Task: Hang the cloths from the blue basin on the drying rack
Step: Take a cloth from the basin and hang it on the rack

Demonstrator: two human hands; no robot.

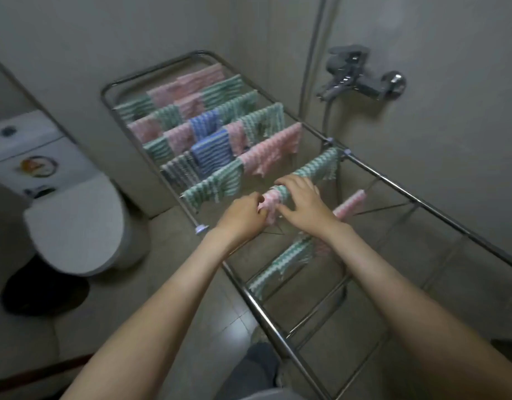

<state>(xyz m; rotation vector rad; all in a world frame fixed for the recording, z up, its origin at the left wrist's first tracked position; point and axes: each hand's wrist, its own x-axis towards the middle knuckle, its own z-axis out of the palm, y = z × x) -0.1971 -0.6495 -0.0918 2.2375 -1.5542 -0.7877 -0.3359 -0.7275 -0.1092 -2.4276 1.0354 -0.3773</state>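
Partly behind left hand (pixel 243 216), pink cloth (pixel 270 208)

My left forearm (pixel 174 287) and right forearm (pixel 393 281) reach forward, bare, converging ahead of me. The left grip (pixel 243 217), knuckles up, fingers curled, pinches a pink cloth (pixel 270 202). Just right of it, the right grip (pixel 302 203), palm down, arches its fingers over the same cloth, thumb against it.

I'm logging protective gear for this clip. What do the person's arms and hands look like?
The left hand and right hand are bare: no gloves, and no rings or watch that the blurry frame shows. The left forearm and right forearm are bare too, with no sleeve in view.
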